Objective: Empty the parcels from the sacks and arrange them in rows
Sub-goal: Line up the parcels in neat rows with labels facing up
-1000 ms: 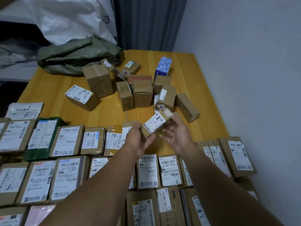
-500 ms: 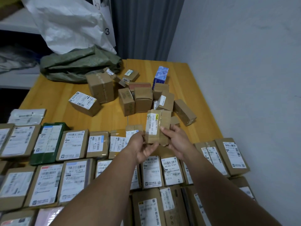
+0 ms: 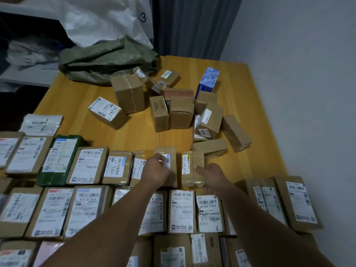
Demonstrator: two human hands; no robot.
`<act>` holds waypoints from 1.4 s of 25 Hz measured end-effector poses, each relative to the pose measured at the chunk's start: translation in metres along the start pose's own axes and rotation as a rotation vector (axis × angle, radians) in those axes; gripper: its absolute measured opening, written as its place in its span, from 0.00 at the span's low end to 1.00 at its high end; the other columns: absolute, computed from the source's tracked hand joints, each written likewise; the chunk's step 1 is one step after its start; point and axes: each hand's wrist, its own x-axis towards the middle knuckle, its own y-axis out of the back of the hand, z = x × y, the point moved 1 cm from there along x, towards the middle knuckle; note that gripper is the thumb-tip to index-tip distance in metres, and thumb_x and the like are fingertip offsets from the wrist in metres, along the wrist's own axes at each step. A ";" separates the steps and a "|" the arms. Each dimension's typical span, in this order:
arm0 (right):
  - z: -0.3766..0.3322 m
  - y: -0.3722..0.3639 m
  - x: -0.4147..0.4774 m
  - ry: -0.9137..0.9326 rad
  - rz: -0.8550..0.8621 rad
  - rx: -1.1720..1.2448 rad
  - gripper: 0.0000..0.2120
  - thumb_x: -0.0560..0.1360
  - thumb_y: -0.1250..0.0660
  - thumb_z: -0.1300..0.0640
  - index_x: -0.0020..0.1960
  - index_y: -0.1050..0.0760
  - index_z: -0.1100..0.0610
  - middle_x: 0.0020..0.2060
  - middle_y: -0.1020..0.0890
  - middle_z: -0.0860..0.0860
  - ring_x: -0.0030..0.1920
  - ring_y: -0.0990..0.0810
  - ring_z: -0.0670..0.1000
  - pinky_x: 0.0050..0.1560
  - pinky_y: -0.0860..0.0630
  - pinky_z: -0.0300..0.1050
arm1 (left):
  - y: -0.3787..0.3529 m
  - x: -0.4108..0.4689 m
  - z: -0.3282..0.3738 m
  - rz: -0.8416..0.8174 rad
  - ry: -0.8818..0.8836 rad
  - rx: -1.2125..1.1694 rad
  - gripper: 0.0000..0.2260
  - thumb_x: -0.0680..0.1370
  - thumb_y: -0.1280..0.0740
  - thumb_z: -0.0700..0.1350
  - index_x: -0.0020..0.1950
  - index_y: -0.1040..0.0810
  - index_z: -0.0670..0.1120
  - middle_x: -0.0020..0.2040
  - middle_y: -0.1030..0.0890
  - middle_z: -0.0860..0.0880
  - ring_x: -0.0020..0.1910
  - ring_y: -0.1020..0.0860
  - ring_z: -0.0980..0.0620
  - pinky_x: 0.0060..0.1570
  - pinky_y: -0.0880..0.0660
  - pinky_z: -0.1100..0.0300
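Note:
A small brown parcel (image 3: 187, 168) with a narrow white label lies on the wooden table (image 3: 77, 101) at the right end of the far row of labelled parcels (image 3: 86, 165). My right hand (image 3: 211, 175) holds its right side, with the index finger stretched over its top. My left hand (image 3: 156, 170) rests with bent fingers on the neighbouring parcel (image 3: 171, 151) just to the left. A crumpled green sack (image 3: 107, 58) and a white sack (image 3: 100, 20) lie at the table's far left.
Several loose brown boxes (image 3: 181, 112) and a blue box (image 3: 208, 79) lie heaped mid-table beyond the rows. Nearer rows of parcels (image 3: 181, 211) fill the table's front. A grey wall (image 3: 298, 93) bounds the right edge, with a curtain (image 3: 192, 26) behind.
The small parcel, held upright above the row, has come down flat onto the table at the row's right end. My left hand moved off it onto the parcel beside it.

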 end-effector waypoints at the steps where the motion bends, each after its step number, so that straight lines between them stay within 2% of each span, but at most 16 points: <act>1: 0.004 0.001 0.010 -0.004 -0.008 -0.032 0.11 0.78 0.29 0.47 0.54 0.22 0.54 0.48 0.15 0.52 0.48 0.15 0.55 0.47 0.16 0.53 | -0.005 0.007 0.001 -0.005 -0.031 0.062 0.13 0.72 0.32 0.37 0.51 0.26 0.53 0.49 0.19 0.44 0.41 0.20 0.47 0.32 0.30 0.61; 5: 0.017 0.001 0.038 -0.009 0.004 -0.213 0.14 0.77 0.30 0.44 0.53 0.22 0.55 0.44 0.16 0.50 0.44 0.17 0.52 0.46 0.19 0.50 | -0.021 0.025 -0.001 -0.010 -0.019 0.223 0.16 0.70 0.27 0.40 0.52 0.30 0.52 0.54 0.22 0.43 0.50 0.21 0.44 0.42 0.25 0.57; 7: 0.022 -0.002 0.050 -0.013 0.004 -0.230 0.15 0.77 0.29 0.45 0.54 0.23 0.56 0.45 0.17 0.52 0.45 0.17 0.53 0.50 0.18 0.53 | -0.025 0.028 0.000 0.004 -0.005 0.285 0.17 0.69 0.26 0.42 0.53 0.30 0.51 0.56 0.24 0.45 0.54 0.23 0.45 0.49 0.24 0.55; 9: 0.024 -0.004 0.057 -0.042 -0.008 -0.179 0.16 0.77 0.29 0.48 0.57 0.24 0.58 0.49 0.17 0.54 0.46 0.18 0.54 0.51 0.18 0.54 | -0.028 0.032 0.002 0.000 0.017 0.315 0.19 0.69 0.26 0.42 0.56 0.28 0.48 0.57 0.24 0.46 0.55 0.23 0.45 0.50 0.24 0.55; 12: 0.025 0.000 0.064 -0.074 -0.007 -0.157 0.16 0.79 0.30 0.51 0.60 0.25 0.60 0.52 0.17 0.56 0.47 0.18 0.54 0.45 0.21 0.48 | -0.033 0.037 0.006 -0.030 0.065 0.363 0.24 0.68 0.24 0.43 0.61 0.28 0.44 0.58 0.24 0.45 0.56 0.23 0.44 0.51 0.23 0.54; 16: 0.025 0.020 0.071 -0.117 0.072 -0.279 0.19 0.79 0.30 0.53 0.64 0.28 0.64 0.46 0.21 0.55 0.47 0.20 0.55 0.42 0.24 0.47 | -0.038 0.041 0.013 -0.051 0.112 0.399 0.29 0.66 0.22 0.44 0.63 0.30 0.42 0.59 0.25 0.42 0.58 0.23 0.41 0.55 0.21 0.47; 18: 0.027 0.033 0.075 -0.153 0.120 -0.327 0.20 0.78 0.30 0.55 0.64 0.28 0.65 0.50 0.20 0.58 0.48 0.20 0.56 0.39 0.25 0.46 | -0.039 0.043 0.016 -0.064 0.141 0.408 0.30 0.66 0.22 0.43 0.64 0.31 0.42 0.60 0.26 0.42 0.59 0.24 0.40 0.57 0.22 0.46; 21: 0.029 0.048 0.078 -0.181 0.182 -0.463 0.17 0.78 0.33 0.59 0.63 0.29 0.65 0.58 0.20 0.60 0.56 0.20 0.60 0.51 0.21 0.51 | -0.040 0.045 0.016 -0.068 0.168 0.393 0.31 0.66 0.22 0.41 0.65 0.32 0.42 0.60 0.26 0.42 0.60 0.24 0.40 0.56 0.22 0.49; 23: 0.027 0.051 0.073 -0.125 0.254 -0.580 0.17 0.76 0.33 0.58 0.62 0.29 0.63 0.59 0.22 0.60 0.59 0.22 0.60 0.57 0.23 0.52 | -0.041 0.045 0.017 -0.063 0.175 0.398 0.31 0.66 0.21 0.40 0.65 0.32 0.41 0.60 0.26 0.42 0.60 0.24 0.40 0.55 0.22 0.50; 25: 0.024 0.048 0.067 0.008 0.358 -0.755 0.21 0.74 0.31 0.54 0.63 0.31 0.62 0.60 0.25 0.61 0.60 0.25 0.61 0.63 0.26 0.53 | -0.042 0.044 0.017 -0.064 0.179 0.392 0.32 0.65 0.21 0.40 0.65 0.32 0.41 0.60 0.27 0.42 0.60 0.24 0.39 0.54 0.22 0.50; 28: 0.027 0.033 0.061 0.180 0.324 -0.933 0.24 0.72 0.29 0.53 0.65 0.30 0.60 0.60 0.27 0.61 0.61 0.28 0.61 0.59 0.28 0.49 | -0.042 0.044 0.017 -0.062 0.177 0.381 0.33 0.66 0.21 0.39 0.66 0.32 0.41 0.61 0.27 0.42 0.61 0.25 0.39 0.54 0.22 0.50; 31: 0.035 0.030 0.062 0.187 0.279 -1.013 0.28 0.72 0.28 0.54 0.68 0.34 0.57 0.62 0.30 0.60 0.62 0.29 0.59 0.58 0.27 0.50 | -0.043 0.046 0.016 -0.060 0.182 0.386 0.33 0.66 0.21 0.40 0.67 0.33 0.41 0.62 0.27 0.41 0.62 0.25 0.39 0.56 0.23 0.49; 33: 0.031 0.034 0.063 0.184 0.320 -1.078 0.29 0.71 0.28 0.53 0.67 0.34 0.57 0.61 0.30 0.59 0.61 0.28 0.58 0.59 0.25 0.51 | -0.043 0.047 0.015 -0.057 0.195 0.393 0.35 0.65 0.20 0.40 0.68 0.33 0.41 0.63 0.28 0.41 0.63 0.26 0.39 0.58 0.23 0.47; 35: 0.017 0.036 0.064 0.241 0.411 -1.046 0.28 0.70 0.27 0.52 0.67 0.33 0.56 0.60 0.29 0.58 0.59 0.27 0.58 0.57 0.24 0.52 | -0.043 0.049 0.016 -0.063 0.209 0.394 0.37 0.64 0.20 0.39 0.68 0.34 0.41 0.64 0.28 0.41 0.63 0.26 0.38 0.60 0.24 0.46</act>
